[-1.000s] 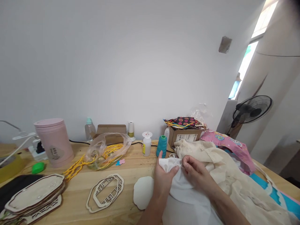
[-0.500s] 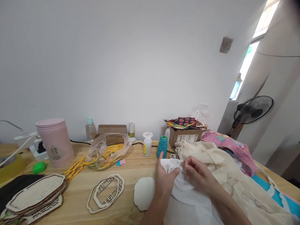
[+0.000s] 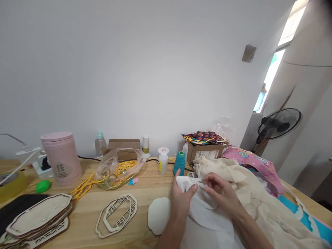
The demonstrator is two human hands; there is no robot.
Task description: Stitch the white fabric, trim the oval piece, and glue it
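A piece of thin white fabric [image 3: 207, 211] hangs from both hands over the near edge of the table. My left hand [image 3: 183, 199] is closed on its upper left part, thumb on top and index finger pointing up behind it. At the fabric's gathered top edge, my right hand [image 3: 220, 192] pinches with thumb and fingertips; anything small between them, such as a needle, is too fine to make out. Just behind my left hand stands a teal thread cone [image 3: 179, 163]. A pale scalloped panel [image 3: 159, 216] lies to its left, partly covered by my wrist.
Cream cloth [image 3: 256, 193] is heaped at the right beside a pink printed bag [image 3: 254, 162] and a cardboard box [image 3: 206, 152]. Leftward lie fretwork frames [image 3: 120, 214], a plastic bag of yellow cords [image 3: 121, 169], stacked wooden panels [image 3: 38, 214] and a pink canister [image 3: 61, 159]. A white pump bottle [image 3: 163, 162] stands behind.
My right hand's fingers have shifted slightly and opened a little from a tighter curl, staying at the fabric's edge. The left hand keeps its hold. The view has tilted slightly.
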